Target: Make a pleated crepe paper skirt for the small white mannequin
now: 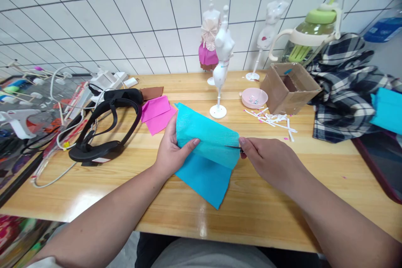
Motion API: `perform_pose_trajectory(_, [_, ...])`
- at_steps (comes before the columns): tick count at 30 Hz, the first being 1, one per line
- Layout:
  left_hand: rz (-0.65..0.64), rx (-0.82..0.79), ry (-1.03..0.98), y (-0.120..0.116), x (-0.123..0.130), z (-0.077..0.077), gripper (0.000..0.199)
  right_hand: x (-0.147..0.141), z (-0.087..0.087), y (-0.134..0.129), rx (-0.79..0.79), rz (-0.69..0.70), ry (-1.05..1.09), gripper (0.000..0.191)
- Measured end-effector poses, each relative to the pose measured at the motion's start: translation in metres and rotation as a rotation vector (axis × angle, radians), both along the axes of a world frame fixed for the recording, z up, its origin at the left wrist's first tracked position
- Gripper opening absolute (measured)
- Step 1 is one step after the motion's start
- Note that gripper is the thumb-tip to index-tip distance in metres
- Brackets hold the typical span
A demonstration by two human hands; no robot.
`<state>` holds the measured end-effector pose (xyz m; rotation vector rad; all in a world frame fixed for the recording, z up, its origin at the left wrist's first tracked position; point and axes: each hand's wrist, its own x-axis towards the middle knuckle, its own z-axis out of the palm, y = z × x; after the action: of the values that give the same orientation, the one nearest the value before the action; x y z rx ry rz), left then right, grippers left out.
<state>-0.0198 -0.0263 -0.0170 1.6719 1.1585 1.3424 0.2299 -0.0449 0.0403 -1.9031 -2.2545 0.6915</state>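
A sheet of turquoise crepe paper [205, 134], folded over, is held above the table in front of me. My left hand [172, 146] grips its left side, thumb on top and fingers hidden behind. In my right hand [266, 157] is a pair of small scissors [234, 147], whose dark thin blade lies over the paper's right edge. The scissors' handles are mostly covered by my fingers. Beneath the fold, a darker blue part [205, 178] hangs toward me. Just behind the paper stands a white mini mannequin [223, 54] on a round base.
Pink paper pieces [157, 113] and a black headset strap [116, 134] lie to the left. Behind are a dressed mannequin [209, 37], another mannequin [270, 21], a pink bowl [254, 98], white paper strips [273, 119], a cardboard box [279, 96] and a green-lidded jug [309, 35].
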Motion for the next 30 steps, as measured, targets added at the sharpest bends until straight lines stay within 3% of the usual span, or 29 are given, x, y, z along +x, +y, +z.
perform_pose_trajectory(8, [-0.007,-0.013,-0.028,-0.0057,0.0017,0.0009,0.089,-0.0004,-0.0023,0.0005,0.023,0.052,-0.003,0.055])
perform_pose_trajectory(30, [-0.002,-0.029,-0.007,-0.0029,0.0003,-0.0006,0.09,0.0004,-0.0007,0.0003,0.008,0.03,0.027,0.055])
